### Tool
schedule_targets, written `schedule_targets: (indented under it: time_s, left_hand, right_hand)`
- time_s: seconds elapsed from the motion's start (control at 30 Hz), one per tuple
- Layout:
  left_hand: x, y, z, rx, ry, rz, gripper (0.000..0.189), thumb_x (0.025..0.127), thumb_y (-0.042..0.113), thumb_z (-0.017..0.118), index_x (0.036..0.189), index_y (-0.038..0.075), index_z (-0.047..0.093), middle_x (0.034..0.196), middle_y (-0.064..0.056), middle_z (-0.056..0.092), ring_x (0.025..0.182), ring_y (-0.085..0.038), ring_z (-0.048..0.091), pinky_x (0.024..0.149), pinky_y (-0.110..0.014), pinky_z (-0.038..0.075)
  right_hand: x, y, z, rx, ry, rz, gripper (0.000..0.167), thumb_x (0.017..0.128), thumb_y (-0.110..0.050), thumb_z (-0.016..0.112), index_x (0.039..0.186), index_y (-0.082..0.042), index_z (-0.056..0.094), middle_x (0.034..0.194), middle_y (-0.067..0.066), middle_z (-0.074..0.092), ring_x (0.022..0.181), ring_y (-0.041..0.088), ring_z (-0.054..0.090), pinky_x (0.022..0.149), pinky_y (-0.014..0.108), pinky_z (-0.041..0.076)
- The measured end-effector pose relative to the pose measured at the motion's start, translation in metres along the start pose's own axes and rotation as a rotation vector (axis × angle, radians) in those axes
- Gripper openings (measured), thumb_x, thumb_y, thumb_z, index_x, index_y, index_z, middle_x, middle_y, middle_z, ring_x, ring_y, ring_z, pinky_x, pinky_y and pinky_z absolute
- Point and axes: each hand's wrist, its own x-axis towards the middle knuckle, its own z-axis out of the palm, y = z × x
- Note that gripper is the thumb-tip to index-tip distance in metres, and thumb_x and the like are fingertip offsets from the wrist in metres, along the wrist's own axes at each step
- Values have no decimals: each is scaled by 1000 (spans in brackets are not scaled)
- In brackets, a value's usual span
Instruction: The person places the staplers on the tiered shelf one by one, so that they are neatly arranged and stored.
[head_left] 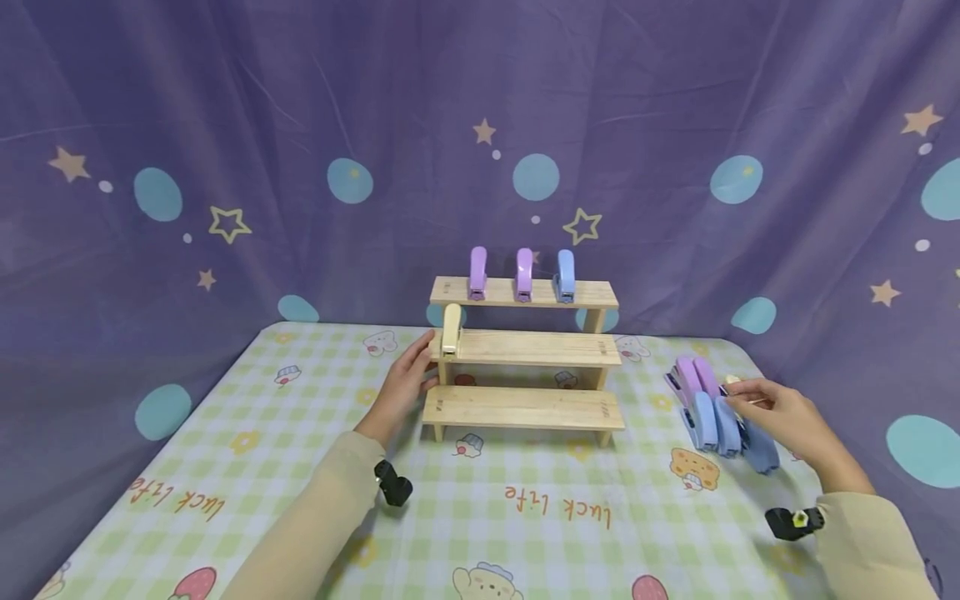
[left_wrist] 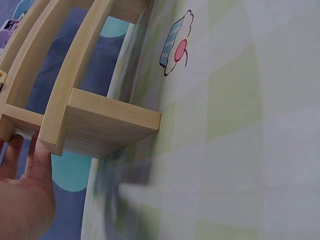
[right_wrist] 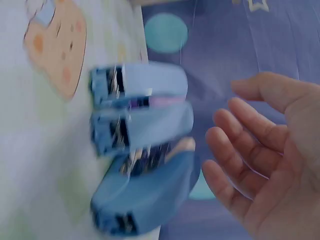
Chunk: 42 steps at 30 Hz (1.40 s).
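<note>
My left hand (head_left: 402,387) rests against the left side of a three-tier wooden rack (head_left: 525,407); in the left wrist view its fingertips (left_wrist: 42,145) touch the board ends. My right hand (head_left: 783,417) hovers by a cluster of staplers at the right, fingers loosely bent and nothing in them. That cluster has three blue staplers (right_wrist: 157,125), two purple staplers (head_left: 687,377) behind them, and a cream stapler (head_left: 732,380) partly hidden by the right fingers. On the rack, a cream stapler (head_left: 452,329) stands at the middle tier's left end.
Two purple staplers (head_left: 477,273) and a blue stapler (head_left: 566,277) stand on the rack's top tier. A checked cloth (head_left: 562,550) with printed cartoons covers the table. Behind it hangs a purple curtain (head_left: 420,92) with stars and dots.
</note>
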Motion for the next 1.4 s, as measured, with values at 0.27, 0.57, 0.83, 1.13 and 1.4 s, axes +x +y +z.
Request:
schedule_targets:
  time_s: [0.27,0.57,0.83,1.13,1.4]
  left_hand:
    - [0,0,0,-19,9,8,49,110,29,41,158,20,34,157,-7,39,136,-32,43,108,-47,44]
    - [0,0,0,-22,15,23,49,111,28,40,158,18,34,156,-7,40,135,-32,45,107,-47,46]
    - [-1,1,0,-28,14,9,48,110,28,41,158,20,35,157,-6,39,136,-31,43,108,-48,45]
    - [-2,0,1,-39,15,4,48,110,29,42,157,22,36,156,-6,41,135,-31,44,108,-47,45]
    - [-3,0,-1,-39,-4,9,48,110,29,42,158,23,35,157,-5,39,137,-31,42,108,-47,44]
  right_hand:
    - [-12,26,-1,54,-49,47,52,100,-36,64,131,5,59,106,15,67,80,9,56,57,30,49]
    - [-16,52,-2,125,-131,135,64,101,-41,61,139,9,45,114,15,61,89,7,55,67,32,53]
    - [-14,64,-2,104,-294,258,83,99,-49,60,140,18,33,127,31,55,96,19,61,76,32,56]
    - [-16,66,-2,112,-280,242,78,99,-45,61,136,19,37,124,30,58,95,15,60,75,33,58]
    - [-18,59,-5,121,-242,213,73,99,-43,63,135,16,41,117,20,62,90,12,59,71,31,58]
